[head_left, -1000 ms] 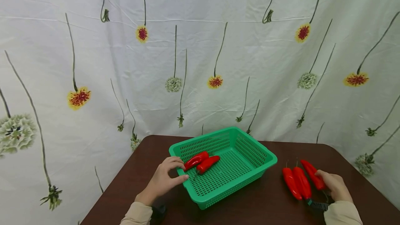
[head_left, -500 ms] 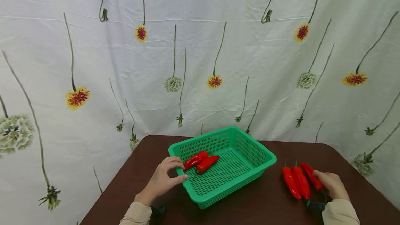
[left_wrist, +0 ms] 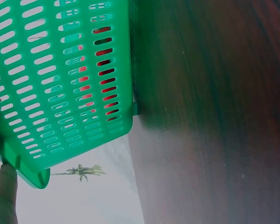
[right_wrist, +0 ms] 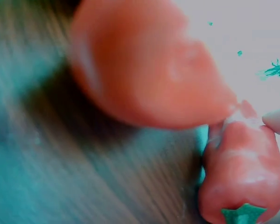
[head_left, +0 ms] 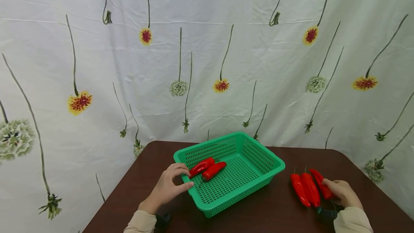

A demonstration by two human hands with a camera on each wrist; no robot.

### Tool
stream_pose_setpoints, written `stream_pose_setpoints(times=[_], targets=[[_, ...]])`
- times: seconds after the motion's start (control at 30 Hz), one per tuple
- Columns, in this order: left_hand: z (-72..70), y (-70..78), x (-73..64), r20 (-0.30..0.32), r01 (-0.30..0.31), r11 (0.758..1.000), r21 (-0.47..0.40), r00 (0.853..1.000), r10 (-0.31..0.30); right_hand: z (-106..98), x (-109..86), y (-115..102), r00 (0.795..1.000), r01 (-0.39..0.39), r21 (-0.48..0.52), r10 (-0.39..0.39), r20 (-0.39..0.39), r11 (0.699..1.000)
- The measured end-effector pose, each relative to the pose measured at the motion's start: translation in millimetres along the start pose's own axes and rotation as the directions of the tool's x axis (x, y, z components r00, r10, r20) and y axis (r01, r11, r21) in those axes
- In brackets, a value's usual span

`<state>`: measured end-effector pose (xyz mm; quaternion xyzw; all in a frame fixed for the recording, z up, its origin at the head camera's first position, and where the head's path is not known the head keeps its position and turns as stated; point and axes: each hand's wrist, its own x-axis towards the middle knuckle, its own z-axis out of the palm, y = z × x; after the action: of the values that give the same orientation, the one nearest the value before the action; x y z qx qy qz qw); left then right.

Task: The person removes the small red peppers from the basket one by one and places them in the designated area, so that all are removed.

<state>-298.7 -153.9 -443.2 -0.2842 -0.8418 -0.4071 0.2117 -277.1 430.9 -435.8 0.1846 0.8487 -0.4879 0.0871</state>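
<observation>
A green plastic basket [head_left: 244,194] with slotted walls sits on the dark table, two red chili peppers [head_left: 213,171] inside near its left end. At the left rim my left hand [head_left: 168,186] grips with thumb and fingers; the left wrist view shows a fingertip [left_wrist: 5,175] at this rim. To the right, my right hand [head_left: 346,192] pinches the rightmost red chili pepper [head_left: 320,182], whose green-capped end faces the wrist camera [right_wrist: 242,177]. Just left of it lie two more red chili peppers [head_left: 300,190], side by side with stems pointing away.
The dark brown table [head_left: 255,213] has rounded far corners. Behind it hangs a white cloth [head_left: 200,64] printed with flowers and stems. A dark wrist strap [head_left: 326,214] shows below the right-hand peppers, another beside the left sleeve.
My right hand has shifted slightly left, closer around the rightmost pepper. My left hand stays at the basket rim, and the basket and other peppers have not moved.
</observation>
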Motion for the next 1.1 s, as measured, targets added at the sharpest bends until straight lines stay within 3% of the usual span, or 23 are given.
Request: stream_pose_setpoints(times=[0.17, 0.63, 0.9, 1.1], targets=[[-0.1, -0.7, -0.4, 0.0, -0.001, 1.0, 0.007, 1.0, 0.001, 0.9, -4.2, -2.8, 1.0, 0.0, 0.015, 0.0, 0.028, 1.0], [-0.9, -2.6, -1.1, -0.006, -0.025, 1.0, 0.014, 1.0, 0.025, 1.0, -3.5, -8.1, 0.997, 0.011, -0.062, -0.006, 0.075, 0.998], [-1.8, -1.1, -0.3, -0.011, -0.031, 0.999, 0.01, 0.999, 0.031, -1.9, -3.9, -12.1, 0.999, 0.04, -0.045, -0.039, 0.028, 0.998], [-1.7, -1.0, 0.1, -0.013, -0.039, 0.999, 0.009, 0.999, 0.039, -6.0, -10.1, -25.5, 0.997, 0.058, -0.127, -0.065, -0.051, 0.99]])
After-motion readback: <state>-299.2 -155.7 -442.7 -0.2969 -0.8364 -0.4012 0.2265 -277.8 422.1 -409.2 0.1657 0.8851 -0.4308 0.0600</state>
